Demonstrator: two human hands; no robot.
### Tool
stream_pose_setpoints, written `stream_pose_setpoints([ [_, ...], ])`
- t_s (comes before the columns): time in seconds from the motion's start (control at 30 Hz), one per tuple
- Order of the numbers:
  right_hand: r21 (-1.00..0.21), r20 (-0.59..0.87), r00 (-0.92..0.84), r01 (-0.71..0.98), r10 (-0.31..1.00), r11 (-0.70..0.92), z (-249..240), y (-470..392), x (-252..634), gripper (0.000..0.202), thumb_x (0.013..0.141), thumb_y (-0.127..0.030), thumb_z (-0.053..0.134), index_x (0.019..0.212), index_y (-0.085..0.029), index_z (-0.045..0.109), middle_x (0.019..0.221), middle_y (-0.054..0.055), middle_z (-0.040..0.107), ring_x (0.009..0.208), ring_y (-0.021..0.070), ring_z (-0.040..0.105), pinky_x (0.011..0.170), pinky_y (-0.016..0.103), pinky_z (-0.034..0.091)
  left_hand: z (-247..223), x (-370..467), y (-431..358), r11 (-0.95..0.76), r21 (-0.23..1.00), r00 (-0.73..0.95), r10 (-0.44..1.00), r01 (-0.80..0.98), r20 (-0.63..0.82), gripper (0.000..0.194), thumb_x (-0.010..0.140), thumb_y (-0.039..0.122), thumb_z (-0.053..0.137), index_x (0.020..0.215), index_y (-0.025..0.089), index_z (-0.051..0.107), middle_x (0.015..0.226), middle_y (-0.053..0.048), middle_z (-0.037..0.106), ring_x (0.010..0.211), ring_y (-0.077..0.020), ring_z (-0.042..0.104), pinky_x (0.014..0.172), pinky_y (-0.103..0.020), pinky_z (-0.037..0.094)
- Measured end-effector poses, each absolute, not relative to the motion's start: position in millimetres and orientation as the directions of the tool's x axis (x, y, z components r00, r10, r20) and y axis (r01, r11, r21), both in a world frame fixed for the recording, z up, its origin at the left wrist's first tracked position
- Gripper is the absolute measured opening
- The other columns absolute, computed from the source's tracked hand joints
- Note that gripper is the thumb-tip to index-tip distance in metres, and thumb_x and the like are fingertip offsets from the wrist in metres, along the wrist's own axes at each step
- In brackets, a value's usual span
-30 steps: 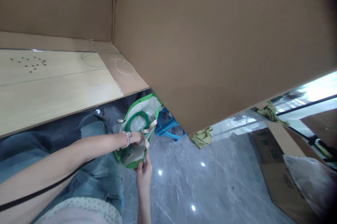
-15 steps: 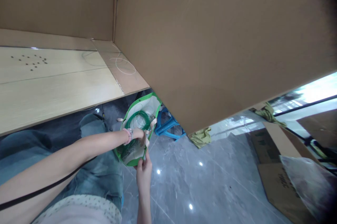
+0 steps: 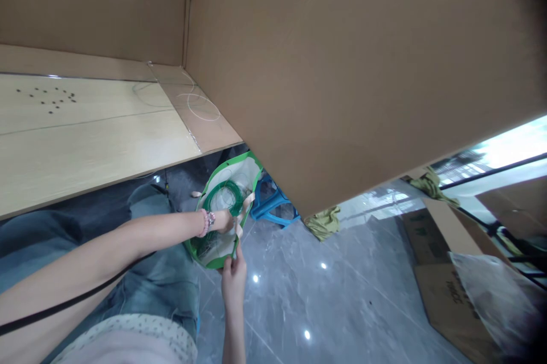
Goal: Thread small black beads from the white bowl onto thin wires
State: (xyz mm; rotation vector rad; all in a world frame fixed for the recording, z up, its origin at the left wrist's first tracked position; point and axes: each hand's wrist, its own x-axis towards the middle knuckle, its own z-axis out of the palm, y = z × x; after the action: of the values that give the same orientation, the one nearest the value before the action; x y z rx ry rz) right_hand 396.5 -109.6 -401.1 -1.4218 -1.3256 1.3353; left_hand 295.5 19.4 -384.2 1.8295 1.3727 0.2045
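Observation:
A white bag with a green rim (image 3: 233,160) and pale handles stands open by the table edge. Inside lies a coil of green wire or line (image 3: 216,190), with thin loose strands around it. My left hand (image 3: 224,220), with pink bracelets at the wrist, reaches into the bag below the coil; its fingers are mostly hidden, so what they hold does not show. Lower down, my right hand (image 3: 234,273) pinches the bag's rim on the near right side.
The wooden table (image 3: 106,150) carries several small dark bits (image 3: 57,101) and a thin white loop (image 3: 204,107). A large cardboard panel (image 3: 342,79) rises to the right. Beyond the bag are a blue plastic stool (image 3: 276,207), a green cloth (image 3: 323,223) and cardboard boxes (image 3: 444,295).
My left hand has drawn back slightly to the left inside the bag. My right hand stays on the rim. The view has shifted a little.

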Motion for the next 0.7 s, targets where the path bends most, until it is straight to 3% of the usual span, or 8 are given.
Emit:
stream_pose_setpoints([
  [0.2, -0.971, -0.171, -0.068, 0.182, 0.983, -0.156, -404, -109, 397, 0.073, 0.077, -0.035, 0.046, 0.143, -0.006, 0.032, 0.082, 0.006, 0.064, 0.057, 0.0105, 0.051, 0.05, 0.021, 0.048, -379, 280, 28, -0.184, 0.568, 0.449, 0.813, 0.802, -0.371, 0.029, 0.09, 0.033, 0.054, 0.112, 0.014, 0.058, 0.114, -0.008, 0.059, 0.099, -0.0223, 0.059, 0.085, -0.039, 0.052],
  [0.33, -0.974, -0.141, -0.047, 0.187, 0.989, -0.13, -408, -107, 402, 0.068, 0.076, -0.034, 0.049, 0.139, -0.007, 0.041, 0.085, 0.008, 0.067, 0.06, 0.0121, 0.053, 0.051, 0.021, 0.047, -366, 263, 26, -0.313, 0.481, 0.501, 0.8, 0.819, -0.331, 0.028, 0.09, 0.033, 0.055, 0.107, 0.012, 0.06, 0.111, -0.008, 0.06, 0.097, -0.0217, 0.06, 0.084, -0.037, 0.053],
  [0.5, -0.974, -0.127, -0.021, 0.194, 0.992, -0.12, -416, -102, 406, 0.066, 0.075, -0.034, 0.051, 0.135, -0.007, 0.047, 0.077, 0.007, 0.067, 0.059, 0.0129, 0.054, 0.051, 0.02, 0.046, -328, 242, 16, -0.49, 0.322, 0.568, 0.79, 0.81, -0.229, 0.025, 0.09, 0.031, 0.055, 0.106, 0.012, 0.059, 0.105, -0.008, 0.062, 0.091, -0.0176, 0.062, 0.08, -0.037, 0.053],
  [0.7, -0.965, -0.173, -0.009, 0.201, 0.985, -0.168, -426, -102, 404, 0.074, 0.073, -0.035, 0.05, 0.137, 0.001, 0.04, 0.057, -0.001, 0.057, 0.048, 0.011, 0.047, 0.044, 0.02, 0.041, -253, 223, 15, -0.613, 0.095, 0.619, 0.783, 0.784, -0.062, 0.024, 0.091, 0.033, 0.054, 0.089, 0.011, 0.063, 0.086, -0.004, 0.065, 0.078, -0.0139, 0.063, 0.075, -0.033, 0.053],
])
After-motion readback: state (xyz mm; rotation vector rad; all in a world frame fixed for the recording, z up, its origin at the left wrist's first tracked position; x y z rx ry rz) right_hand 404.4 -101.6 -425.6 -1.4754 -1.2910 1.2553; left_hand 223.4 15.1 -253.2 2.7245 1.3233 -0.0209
